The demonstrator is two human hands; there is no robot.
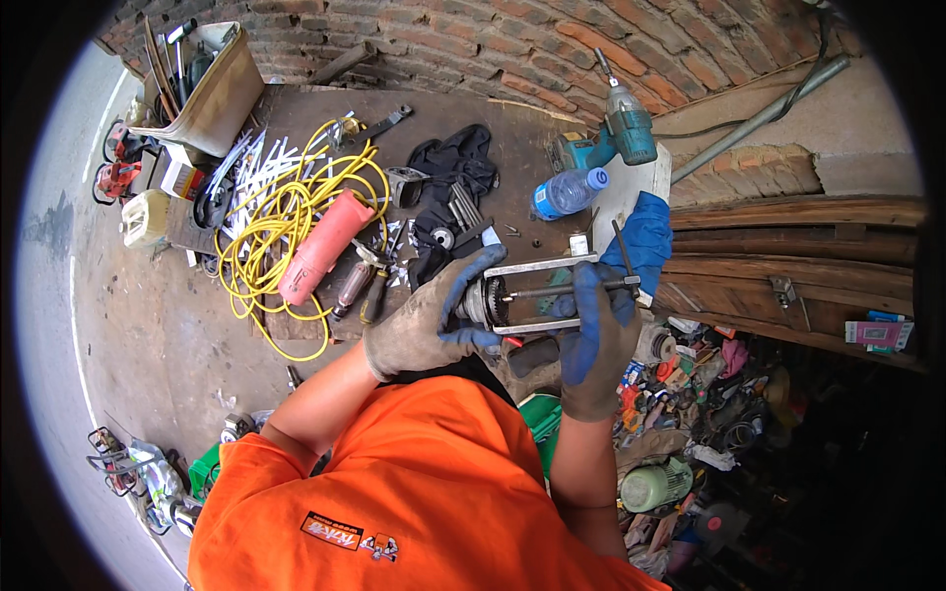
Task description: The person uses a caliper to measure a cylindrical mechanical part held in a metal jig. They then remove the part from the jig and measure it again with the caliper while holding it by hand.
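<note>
My left hand (415,319), in a grey work glove with blue-coated fingers, grips a round toothed metal part (489,301). That part sits in the left end of a steel screw puller frame (533,264). The puller's threaded screw (538,292) runs lengthwise between the side bars and points at the part's centre. At the other end, my right hand (600,354), gloved alike, is closed around the frame near the screw head (630,281). A thin cross bar (621,244) rises from that head. My fingers hide some of the frame's right end.
On the workbench (185,318) lie a tangled yellow cable (255,244), a red cylinder (325,247), a screwdriver (375,297) and dark cloth (462,159). A plastic bottle (569,193), cordless impact driver (628,125) and blue cloth (641,236) stand beyond. A green motor (656,484) lies among clutter at right.
</note>
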